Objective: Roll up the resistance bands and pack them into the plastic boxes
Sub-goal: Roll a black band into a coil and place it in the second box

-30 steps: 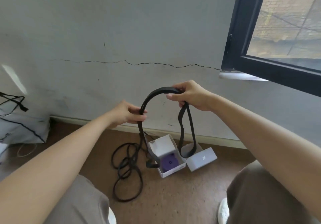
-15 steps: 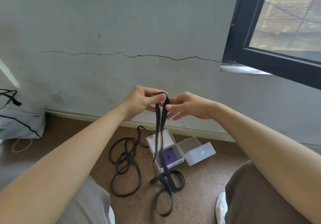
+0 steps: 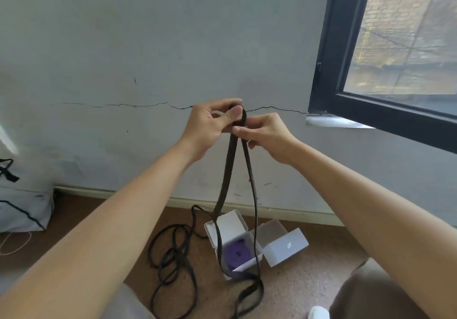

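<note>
A black resistance band (image 3: 226,177) hangs doubled from both hands, its two strands dropping to the floor where the lower end lies in loose loops. My left hand (image 3: 210,125) pinches the folded top of the band between thumb and fingers. My right hand (image 3: 264,134) pinches the same fold just below and to the right. On the floor stand two open white plastic boxes: the nearer box (image 3: 231,229) holds a rolled purple band (image 3: 237,254), and the box (image 3: 284,243) to its right looks empty. Another black band (image 3: 173,261) lies tangled left of the boxes.
A grey cracked wall with a skirting board runs behind the boxes. A dark-framed window (image 3: 385,111) is at the upper right. A white bag (image 3: 22,210) with black trim sits at the left on the brown floor. My knees and a white shoe (image 3: 319,312) are at the bottom.
My hands came together from holding a wide arch of band, pressed the band into a narrow fold, and rose higher. The band's lower end dropped to the floor.
</note>
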### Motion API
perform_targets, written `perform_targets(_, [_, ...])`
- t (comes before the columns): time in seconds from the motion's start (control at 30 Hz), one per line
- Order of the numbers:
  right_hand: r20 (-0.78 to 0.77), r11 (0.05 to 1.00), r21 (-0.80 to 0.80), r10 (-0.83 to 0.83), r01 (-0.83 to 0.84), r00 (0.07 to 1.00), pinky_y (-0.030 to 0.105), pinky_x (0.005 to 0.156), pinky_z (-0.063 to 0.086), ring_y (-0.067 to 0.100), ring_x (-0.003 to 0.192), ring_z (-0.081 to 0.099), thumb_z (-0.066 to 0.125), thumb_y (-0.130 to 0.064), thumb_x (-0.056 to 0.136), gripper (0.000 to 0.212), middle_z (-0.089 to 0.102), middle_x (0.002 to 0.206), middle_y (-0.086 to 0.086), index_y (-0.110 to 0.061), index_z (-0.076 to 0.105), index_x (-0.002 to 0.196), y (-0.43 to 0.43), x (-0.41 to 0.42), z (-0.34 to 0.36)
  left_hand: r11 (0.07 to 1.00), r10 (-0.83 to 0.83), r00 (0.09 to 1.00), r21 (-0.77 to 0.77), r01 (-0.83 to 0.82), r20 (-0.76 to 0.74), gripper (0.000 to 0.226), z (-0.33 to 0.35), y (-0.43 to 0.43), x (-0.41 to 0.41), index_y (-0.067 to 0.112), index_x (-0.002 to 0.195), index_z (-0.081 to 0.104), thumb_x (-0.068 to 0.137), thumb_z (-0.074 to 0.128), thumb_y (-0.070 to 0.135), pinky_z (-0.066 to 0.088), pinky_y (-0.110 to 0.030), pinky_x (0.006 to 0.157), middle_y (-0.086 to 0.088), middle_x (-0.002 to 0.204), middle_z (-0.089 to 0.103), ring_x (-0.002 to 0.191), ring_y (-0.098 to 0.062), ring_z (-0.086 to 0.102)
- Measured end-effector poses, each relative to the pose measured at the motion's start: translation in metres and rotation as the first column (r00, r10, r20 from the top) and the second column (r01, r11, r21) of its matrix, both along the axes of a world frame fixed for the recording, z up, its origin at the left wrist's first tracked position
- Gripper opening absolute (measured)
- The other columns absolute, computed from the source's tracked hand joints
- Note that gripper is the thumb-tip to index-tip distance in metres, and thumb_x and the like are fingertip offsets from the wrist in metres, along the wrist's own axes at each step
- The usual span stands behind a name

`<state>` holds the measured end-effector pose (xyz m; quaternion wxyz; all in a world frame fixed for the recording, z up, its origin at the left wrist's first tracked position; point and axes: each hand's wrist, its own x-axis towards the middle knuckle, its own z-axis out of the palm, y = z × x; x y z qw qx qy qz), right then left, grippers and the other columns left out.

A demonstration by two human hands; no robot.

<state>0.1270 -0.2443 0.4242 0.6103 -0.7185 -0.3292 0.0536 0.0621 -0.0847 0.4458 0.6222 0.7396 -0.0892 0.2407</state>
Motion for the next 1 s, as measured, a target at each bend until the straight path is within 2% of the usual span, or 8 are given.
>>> perform_targets(0.2, [-0.027,1.0,-0.007,0.008,-0.009,1.0,0.031,0.069,0.055,0.012,0.083,0.067,0.078,-0.021,0.089,0.021,0.078,0.099,0.014,-0.015,0.079,0.109,-0.002,0.014,-0.027,0.989,-0.07,0.993,-0.137,0.056,-0.097,0.012,-0.02,0.001,0.017,0.008,0.104,0.073,0.095,0.068,0.012,0.06,-0.034,0.071,-0.016,0.089,0.066,0.074,-0.026,0.067])
perform_targets(0.47, [-0.113,0.993,-0.083,0.071,-0.081,0.991,0.038,0.079,0.051,0.019,0.089,0.069,0.071,-0.029,0.094,0.019,0.079,0.092,0.009,-0.015,0.08,0.103,-0.003,0.042,-0.037,0.972,-0.046,0.985,-0.233,0.007,-0.164,0.009,-0.042,0.009,0.037,0.007,0.101,0.073,0.094,0.068,0.01,0.061,-0.031,0.071,-0.001,0.075,0.073,0.07,-0.017,0.072])
perform_targets(0.53, [-0.103,0.989,-0.118,0.075,-0.087,0.992,0.035,0.076,0.053,0.016,0.084,0.069,0.072,-0.031,0.093,0.015,0.079,0.093,0.007,-0.021,0.08,0.101,0.002,0.043,-0.04,0.972,-0.023,0.986,-0.233,-0.016,-0.165,0.01,-0.046,0.01,0.039,0.006,0.101,0.073,0.092,0.071,0.009,0.062,-0.033,0.073,-0.005,0.08,0.074,0.073,-0.018,0.073])
perform_targets(0.63, [-0.125,0.987,-0.135,0.069,-0.086,0.99,0.032,0.068,0.047,0.014,0.069,0.059,0.072,-0.031,0.093,0.022,0.075,0.083,0.008,-0.013,0.08,0.102,0.005,0.045,-0.047,0.973,-0.036,0.978,-0.229,-0.012,-0.207,0.016,-0.05,0.013,0.04,0.002,0.107,0.073,0.093,0.07,0.01,0.062,-0.034,0.074,-0.008,0.085,0.073,0.077,-0.022,0.073])
perform_targets(0.7, [-0.21,0.982,-0.129,0.106,-0.136,0.972,0.031,0.072,0.048,0.016,0.073,0.059,0.071,-0.03,0.093,0.026,0.07,0.08,0.007,-0.007,0.079,0.104,0.0,0.048,-0.049,0.992,-0.046,0.973,-0.125,0.017,-0.227,0.019,-0.053,0.02,0.038,0.007,0.113,0.074,0.098,0.063,0.008,0.06,-0.032,0.074,-0.005,0.09,0.074,0.082,-0.021,0.072])
perform_targets(0.77, [-0.311,0.963,-0.142,0.177,-0.23,0.934,0.033,0.083,0.05,0.016,0.08,0.063,0.068,-0.031,0.093,0.027,0.067,0.083,0.006,-0.009,0.078,0.104,-0.007,0.051,-0.05,0.985,0.025,0.99,0.171,-0.001,-0.138,0.035,-0.055,0.031,0.035,0.021,0.124,0.071,0.099,0.057,0.001,0.059,-0.027,0.073,0.001,0.113,0.071,0.091,-0.017,0.07])
perform_targets(0.83, [-0.378,0.934,-0.156,0.246,-0.323,0.893,0.039,0.094,0.048,0.018,0.084,0.062,0.066,-0.033,0.091,0.026,0.064,0.086,0.009,-0.011,0.077,0.1,-0.014,0.051,-0.05,0.891,0.015,1.0,0.453,-0.016,0.005,0.048,-0.056,0.037,0.032,0.03,0.133,0.064,0.098,0.059,-0.001,0.058,-0.023,0.08,0.009,0.131,0.062,0.104,-0.012,0.066])
perform_targets(1.0, [-0.443,0.891,-0.156,0.324,-0.427,0.836,0.041,0.095,0.05,0.019,0.08,0.061,0.064,-0.03,0.092,0.022,0.059,0.089,0.011,-0.013,0.078,0.093,-0.023,0.048,-0.047,0.762,-0.089,0.994,0.647,0.023,0.069,0.042,-0.057,0.026,0.026,0.02,0.133,0.067,0.093,0.07,0.005,0.054,-0.017,0.088,0.005,0.121,0.068,0.113,-0.008,0.064])
